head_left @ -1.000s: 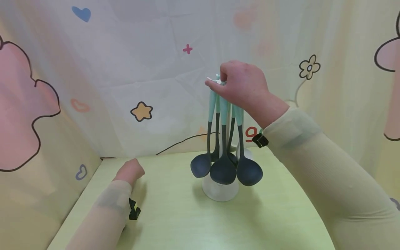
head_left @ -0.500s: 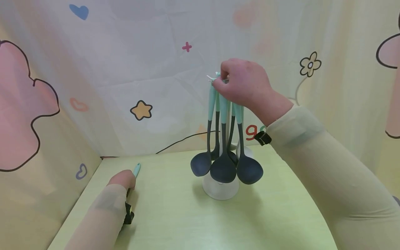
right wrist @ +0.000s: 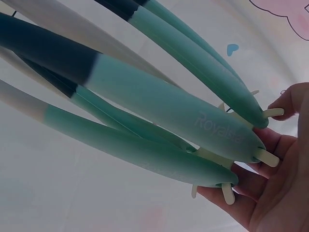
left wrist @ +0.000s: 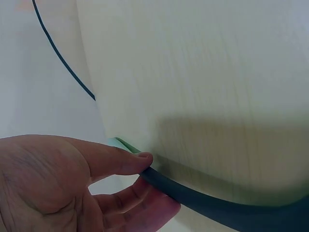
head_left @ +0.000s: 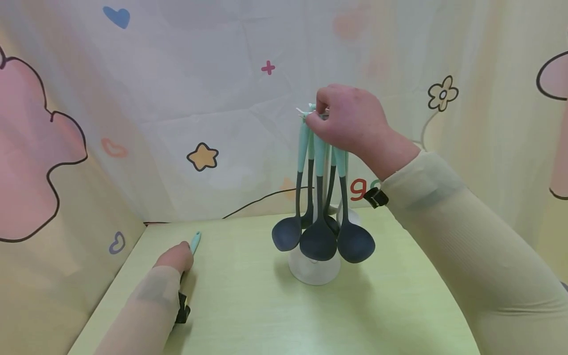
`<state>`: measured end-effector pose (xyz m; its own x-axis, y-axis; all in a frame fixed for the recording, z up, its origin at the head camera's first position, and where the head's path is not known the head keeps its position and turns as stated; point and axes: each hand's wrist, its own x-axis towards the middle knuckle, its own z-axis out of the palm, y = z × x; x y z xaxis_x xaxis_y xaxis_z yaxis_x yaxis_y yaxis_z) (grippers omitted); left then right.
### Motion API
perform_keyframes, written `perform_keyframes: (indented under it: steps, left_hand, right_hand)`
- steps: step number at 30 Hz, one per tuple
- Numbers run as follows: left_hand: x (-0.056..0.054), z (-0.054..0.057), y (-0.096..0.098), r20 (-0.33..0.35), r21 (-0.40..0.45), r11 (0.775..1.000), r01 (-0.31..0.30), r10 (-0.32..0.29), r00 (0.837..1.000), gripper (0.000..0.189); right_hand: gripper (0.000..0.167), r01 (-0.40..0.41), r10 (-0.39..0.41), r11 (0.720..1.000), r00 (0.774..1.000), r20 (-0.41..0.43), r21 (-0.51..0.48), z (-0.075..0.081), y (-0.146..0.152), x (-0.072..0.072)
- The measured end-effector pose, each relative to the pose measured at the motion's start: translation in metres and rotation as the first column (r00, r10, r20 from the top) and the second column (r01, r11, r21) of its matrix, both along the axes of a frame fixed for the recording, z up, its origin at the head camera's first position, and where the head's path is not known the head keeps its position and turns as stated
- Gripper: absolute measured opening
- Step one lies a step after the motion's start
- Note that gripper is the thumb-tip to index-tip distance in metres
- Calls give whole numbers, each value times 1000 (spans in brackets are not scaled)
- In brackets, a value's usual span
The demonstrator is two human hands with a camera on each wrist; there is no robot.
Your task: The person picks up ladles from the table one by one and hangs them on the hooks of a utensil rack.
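My left hand (head_left: 176, 256) is low over the table's left side. It pinches a kitchen utensil between thumb and fingers, with the mint handle end (head_left: 195, 240) poking out beyond the hand. In the left wrist view its dark shaft (left wrist: 207, 203) runs off to the lower right; its head is out of sight. My right hand (head_left: 352, 116) grips the top of a white utensil stand (head_left: 314, 271). Several mint-handled utensils with dark heads, such as a ladle (head_left: 356, 242), hang from it. White hooks (right wrist: 266, 157) pass through the handle ends in the right wrist view.
The pale wooden table (head_left: 239, 305) meets a printed curtain (head_left: 199, 88) at the back and left. A whitish utensil head (head_left: 350, 217) hangs at the rear of the stand.
My left hand has drawn back toward me and slightly left, so the utensil's mint handle end now shows. The thumb of my right hand has pulled in at the stand's top; the stand stays put.
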<state>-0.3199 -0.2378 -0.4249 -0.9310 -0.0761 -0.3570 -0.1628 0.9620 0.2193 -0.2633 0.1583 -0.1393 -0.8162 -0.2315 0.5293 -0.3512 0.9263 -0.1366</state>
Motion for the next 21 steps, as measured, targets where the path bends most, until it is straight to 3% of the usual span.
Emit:
perform_keyframes:
  steps: [9, 17, 21]
  left_hand:
    - [6, 5, 4, -28, 30, 1000, 10, -9, 1000, 47]
    - [-1, 14, 17, -149, 110, 994, 0, 16, 989, 54]
    - [-8, 15, 28, -237, 154, 988, -6, 43, 971, 58]
  right_hand:
    - [21, -9, 9, 1000, 1000, -3, 0, 0, 0, 1]
    - [21, -13, 13, 1000, 1000, -6, -3, 0, 0, 1]
    - [21, -17, 17, 1000, 1000, 1, -5, -1, 0, 0]
